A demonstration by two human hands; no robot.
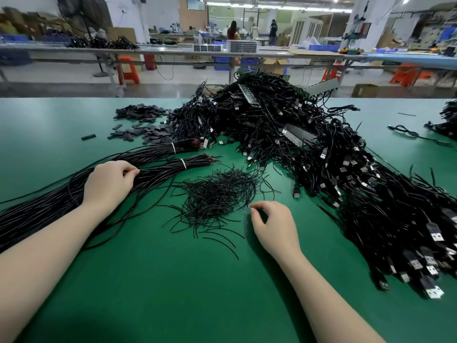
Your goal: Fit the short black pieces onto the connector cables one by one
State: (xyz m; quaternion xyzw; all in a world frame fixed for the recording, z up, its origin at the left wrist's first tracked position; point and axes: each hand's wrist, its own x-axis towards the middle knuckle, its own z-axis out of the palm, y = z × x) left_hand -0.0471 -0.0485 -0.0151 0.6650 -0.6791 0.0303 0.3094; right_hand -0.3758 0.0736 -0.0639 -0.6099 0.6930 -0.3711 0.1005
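Observation:
A loose heap of thin short black pieces (217,194) lies on the green table (173,280) in front of me. My right hand (274,226) rests at the heap's right edge, thumb and forefinger curled close at its rim; whether they pinch a piece I cannot tell. On the left lie bundles of long black cables (158,162) tied with white bands. My left hand (111,184) lies on one bundle, fingertips pinching a cable near its middle.
A big tangled pile of black USB connector cables (321,157) fills the centre and right of the table. Flat dark sleeves (143,122) lie scattered at the back left. Another cable pile (447,120) sits at the far right edge. Work benches and people stand behind.

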